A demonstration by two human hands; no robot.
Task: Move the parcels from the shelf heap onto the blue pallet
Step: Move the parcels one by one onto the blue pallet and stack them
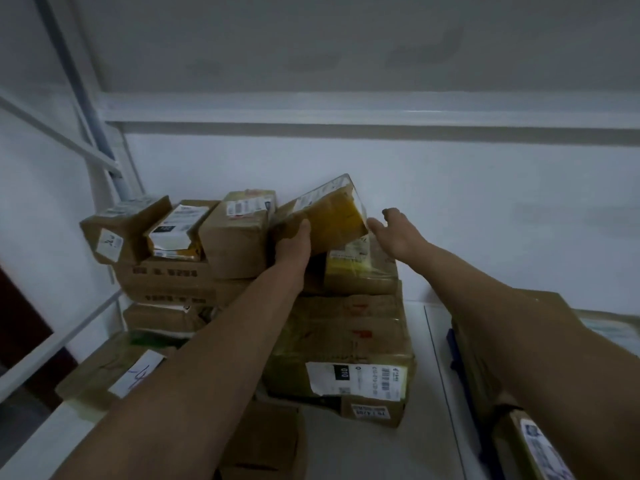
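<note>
The left hand [294,242] holds the near left corner of a small parcel [322,216] at the top of the heap [242,271]. The thumb lies on the front face, and the other fingers are hidden behind the cardboard, so I cannot tell how far they wrap around it. This parcel is tilted, with its far right corner raised, and its lower edge rests on a box with yellow tape [360,268] under it. The right hand [398,233] is open, with the fingers spread and lightly bent, just beside the right edge of the tilted parcel. Whether it touches the parcel I cannot tell.

The heap stands on a white shelf [346,441] against a white wall [485,220]. To the left of the tilted parcel, three smaller boxes stand close together on flat cartons. Below, a large taped box with a white label [356,375] reaches near the front of the shelf. To the right of the heap the wall and the shelf surface are bare, so there is free room on that side. At the far right, behind the right forearm, another brown carton [485,358] lies on something blue [455,351], only partly visible. A shelf board [346,46] hangs above the heap, with open space between them.
</note>
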